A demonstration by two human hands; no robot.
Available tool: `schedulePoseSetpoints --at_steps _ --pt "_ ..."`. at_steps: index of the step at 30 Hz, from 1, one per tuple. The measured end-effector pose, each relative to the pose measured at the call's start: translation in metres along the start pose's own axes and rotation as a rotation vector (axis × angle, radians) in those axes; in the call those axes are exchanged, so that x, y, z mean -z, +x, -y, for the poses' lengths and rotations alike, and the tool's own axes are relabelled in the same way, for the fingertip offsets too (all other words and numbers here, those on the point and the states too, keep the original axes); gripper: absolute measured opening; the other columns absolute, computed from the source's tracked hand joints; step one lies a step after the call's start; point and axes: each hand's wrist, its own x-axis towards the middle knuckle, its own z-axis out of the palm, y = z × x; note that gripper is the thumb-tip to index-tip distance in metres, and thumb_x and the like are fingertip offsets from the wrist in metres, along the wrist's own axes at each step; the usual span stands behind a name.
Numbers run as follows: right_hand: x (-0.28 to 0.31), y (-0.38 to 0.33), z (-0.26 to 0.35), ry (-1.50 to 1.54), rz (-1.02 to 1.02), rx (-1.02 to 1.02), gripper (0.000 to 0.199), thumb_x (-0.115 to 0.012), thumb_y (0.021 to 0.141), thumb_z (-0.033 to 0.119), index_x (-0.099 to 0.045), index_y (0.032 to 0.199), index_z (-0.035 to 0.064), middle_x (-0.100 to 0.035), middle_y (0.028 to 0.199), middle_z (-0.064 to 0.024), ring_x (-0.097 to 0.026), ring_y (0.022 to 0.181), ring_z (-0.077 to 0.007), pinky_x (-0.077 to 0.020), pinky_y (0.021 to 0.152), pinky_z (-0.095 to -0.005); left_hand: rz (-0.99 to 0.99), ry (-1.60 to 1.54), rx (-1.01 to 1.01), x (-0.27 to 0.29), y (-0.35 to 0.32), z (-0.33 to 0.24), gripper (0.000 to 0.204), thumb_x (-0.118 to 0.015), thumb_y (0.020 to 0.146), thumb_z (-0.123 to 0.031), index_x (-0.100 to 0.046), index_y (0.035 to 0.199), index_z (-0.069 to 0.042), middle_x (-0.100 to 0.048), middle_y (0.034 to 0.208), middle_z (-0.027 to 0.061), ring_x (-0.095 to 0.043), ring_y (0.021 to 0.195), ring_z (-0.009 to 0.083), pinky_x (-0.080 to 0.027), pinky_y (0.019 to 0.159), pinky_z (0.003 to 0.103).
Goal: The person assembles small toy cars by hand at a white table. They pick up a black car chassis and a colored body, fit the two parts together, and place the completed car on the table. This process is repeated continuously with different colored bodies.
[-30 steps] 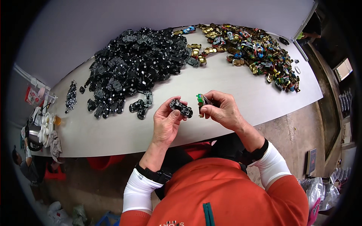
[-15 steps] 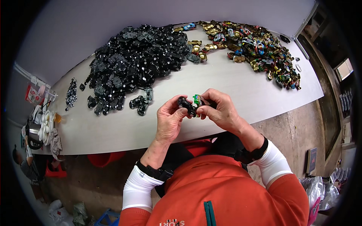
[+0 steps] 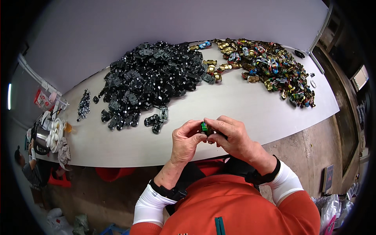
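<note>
Above the near part of the table, my left hand and my right hand meet around a small toy car. Its green body shows between the fingertips; most of the rest is covered. Both thumbs press in from the near side, and the fingers close over the top and far side. Beyond my left hand lie a few loose car chassis, at the foot of a big pile of black chassis. A heap of shiny gold and coloured toy cars spreads at the far right.
The pale table runs to a wall behind. Small round parts lie at its left. A metal kettle, white dishes and a rag crowd the left end. Another person is at far left. A red tub sits under the edge.
The black chassis in my left hand and the green body in my right hand, apart before, are now pressed together. The whole view has shifted, with the table lower in it.
</note>
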Motion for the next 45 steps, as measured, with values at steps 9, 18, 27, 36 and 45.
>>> schedulePoseSetpoints --at_steps 9,18,27,36,45 --pt "0.007 -0.003 0.006 0.116 0.049 -0.023 0.05 -0.064 0.074 -0.006 -0.052 0.121 0.0061 -0.056 0.075 -0.0073 -0.056 0.058 -0.0141 -0.048 0.048 -0.0252 0.048 0.092 0.037 -0.01 -0.003 -0.012 0.03 -0.067 0.075 0.002 -0.059 0.104 0.004 -0.059 0.095 0.0096 -0.062 0.074 0.0158 -0.054 0.061 0.025" --pt "0.014 0.002 -0.002 0.597 0.092 -0.652 0.023 -0.058 0.084 0.006 -0.048 0.101 -0.004 -0.057 0.072 -0.0055 -0.05 0.053 -0.0071 -0.0388 0.043 -0.0198 -0.025 -0.101 0.256 0.0 0.005 -0.006 0.027 -0.068 0.079 -0.018 -0.055 0.097 -0.002 -0.059 0.085 0.0088 -0.057 0.054 0.0118 -0.04 0.033 0.016" --pt "0.003 -0.014 -0.028 0.7 0.044 -0.793 0.017 -0.054 0.086 0.006 -0.056 0.102 -0.001 -0.059 0.073 -0.0021 -0.051 0.059 -0.0049 -0.0413 0.051 -0.0174 -0.247 -0.273 0.467 0.034 0.012 0.021 0.014 -0.064 0.081 -0.005 -0.055 0.093 -0.002 -0.061 0.08 0.0106 -0.056 0.053 0.0152 -0.043 0.044 0.022" --pt "-0.001 -0.017 -0.043 0.799 0.051 -0.782 0.012 -0.056 0.085 0.006 -0.057 0.094 -0.0018 -0.059 0.073 -0.0033 -0.053 0.059 -0.006 -0.0432 0.051 -0.018 -0.191 -0.195 0.415 0.025 0.01 0.024 0.013 -0.061 0.083 -0.006 -0.055 0.093 -0.001 -0.061 0.081 0.0115 -0.055 0.053 0.0141 -0.044 0.044 0.02" --pt "-0.007 -0.02 -0.048 0.626 -0.034 -0.592 0.003 -0.056 0.083 0.003 -0.058 0.084 0.0002 -0.057 0.066 -0.0023 -0.051 0.057 -0.0062 -0.0421 0.051 -0.0202 -0.227 -0.064 0.252 0.005 0.01 0.019 0.011 -0.06 0.082 0.0 -0.054 0.091 0.0 -0.063 0.079 0.0131 -0.057 0.051 0.0144 -0.047 0.043 0.022"
